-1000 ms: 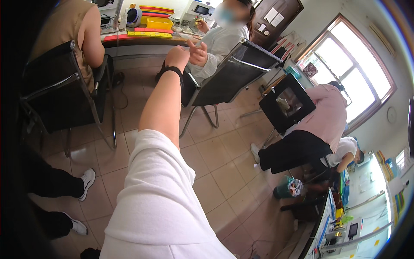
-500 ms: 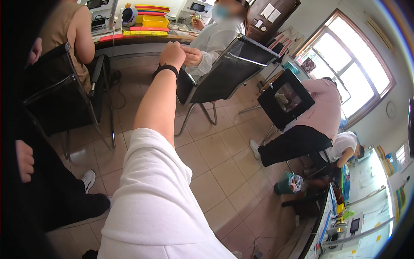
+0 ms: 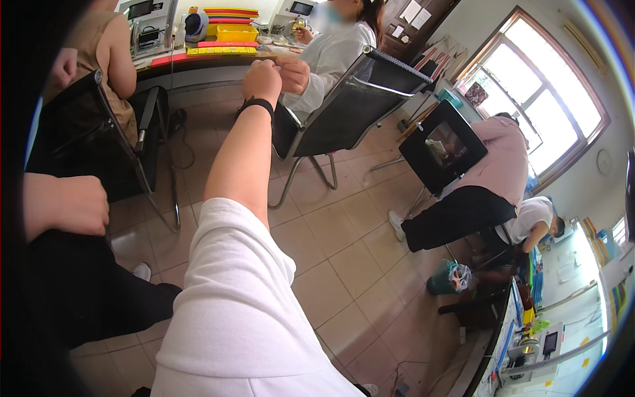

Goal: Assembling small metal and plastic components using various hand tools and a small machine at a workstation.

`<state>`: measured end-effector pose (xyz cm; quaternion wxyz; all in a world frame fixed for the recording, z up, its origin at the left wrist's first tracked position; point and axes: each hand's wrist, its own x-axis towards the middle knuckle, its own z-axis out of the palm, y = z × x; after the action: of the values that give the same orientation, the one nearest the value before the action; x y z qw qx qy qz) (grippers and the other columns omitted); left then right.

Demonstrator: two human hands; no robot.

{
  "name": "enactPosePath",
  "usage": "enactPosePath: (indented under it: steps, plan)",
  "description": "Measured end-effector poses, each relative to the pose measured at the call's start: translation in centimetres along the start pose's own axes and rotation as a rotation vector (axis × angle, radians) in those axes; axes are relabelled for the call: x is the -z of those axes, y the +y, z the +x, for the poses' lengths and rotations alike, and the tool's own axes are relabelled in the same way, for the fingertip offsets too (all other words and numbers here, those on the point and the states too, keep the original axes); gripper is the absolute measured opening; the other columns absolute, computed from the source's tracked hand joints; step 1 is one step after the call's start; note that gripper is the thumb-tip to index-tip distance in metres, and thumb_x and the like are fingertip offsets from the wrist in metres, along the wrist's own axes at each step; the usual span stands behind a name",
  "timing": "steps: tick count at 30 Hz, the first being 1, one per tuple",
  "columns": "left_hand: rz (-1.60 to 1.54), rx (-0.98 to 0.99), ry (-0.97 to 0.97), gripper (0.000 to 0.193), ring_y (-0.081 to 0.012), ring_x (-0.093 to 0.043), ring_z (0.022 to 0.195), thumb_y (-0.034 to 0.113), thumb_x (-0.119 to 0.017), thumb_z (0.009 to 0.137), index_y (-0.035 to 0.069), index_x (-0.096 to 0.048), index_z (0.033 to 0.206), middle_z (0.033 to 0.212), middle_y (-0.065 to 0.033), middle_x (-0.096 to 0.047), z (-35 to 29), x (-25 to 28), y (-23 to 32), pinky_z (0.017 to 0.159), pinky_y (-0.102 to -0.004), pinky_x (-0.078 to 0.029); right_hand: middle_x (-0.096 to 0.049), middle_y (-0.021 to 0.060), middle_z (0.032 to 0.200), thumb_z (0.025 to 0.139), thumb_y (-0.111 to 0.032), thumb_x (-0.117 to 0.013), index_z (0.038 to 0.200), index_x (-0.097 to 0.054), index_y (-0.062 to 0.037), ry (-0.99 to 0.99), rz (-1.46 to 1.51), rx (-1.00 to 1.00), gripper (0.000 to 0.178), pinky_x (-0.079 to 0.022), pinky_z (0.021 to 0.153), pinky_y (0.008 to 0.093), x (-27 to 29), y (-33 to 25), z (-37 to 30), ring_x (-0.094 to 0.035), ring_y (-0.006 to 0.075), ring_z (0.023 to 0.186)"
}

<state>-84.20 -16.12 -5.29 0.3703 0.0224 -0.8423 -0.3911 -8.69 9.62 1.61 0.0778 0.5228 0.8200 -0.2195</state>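
Since half a second ago, the outstretched right hand [image 3: 262, 78] has dropped lower in view and now meets the hand of a seated person in white [image 3: 293, 74] at about twelve o'clock. Its fingers are curled; whether they pinch anything cannot be told. A black wristband [image 3: 256, 104] circles the wrist, and a white sleeve [image 3: 238, 311] fills six o'clock. The left hand [image 3: 69, 205], newly larger at nine o'clock, is closed in a loose fist against dark trousers. Between the two hands stands a black chair [image 3: 106, 142]. Yellow trays [image 3: 236, 31] sit on the desk beyond.
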Motion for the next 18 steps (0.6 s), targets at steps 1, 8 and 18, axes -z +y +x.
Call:
enactPosePath:
  steps: [1,8,18]
  plan:
    - [0.002,-0.001,0.001,0.020,-0.0299,-0.059,0.089,0.023,-0.050,0.085,0.009,-0.062,0.093,0.098,-0.0110,-0.058,0.1,-0.4,-0.4,0.075,-0.0411,-0.048,-0.056,0.0037,0.069,0.084,-0.011,-0.057,0.093,-0.056,0.0003,-0.005,-0.006,0.003,0.014,-0.041,0.057,0.0233,-0.2,0.0,0.3,-0.052,0.0138,0.063]
    - [-0.469,-0.084,0.308,0.016,-0.0309,-0.057,0.079,0.017,-0.053,0.082,0.005,-0.061,0.088,0.083,-0.0134,-0.060,-1.3,1.2,1.7,0.071,-0.0392,-0.045,-0.056,0.0036,0.070,0.084,-0.011,-0.057,0.094,-0.056,0.0003,-0.037,-0.025,0.032,0.015,-0.041,0.058,0.0234,-1.6,0.5,2.3,-0.052,0.0139,0.063]
    - [-1.406,-0.351,-0.291,0.002,-0.0180,-0.051,0.063,0.009,-0.058,0.079,0.009,-0.057,0.078,0.074,-0.0041,-0.056,-25.7,13.6,24.0,0.055,-0.0282,-0.039,-0.056,0.0034,0.070,0.085,-0.011,-0.057,0.095,-0.056,0.0004,-0.062,0.090,0.070,0.015,-0.042,0.058,0.0236,-7.1,4.8,2.8,-0.052,0.0140,0.063]
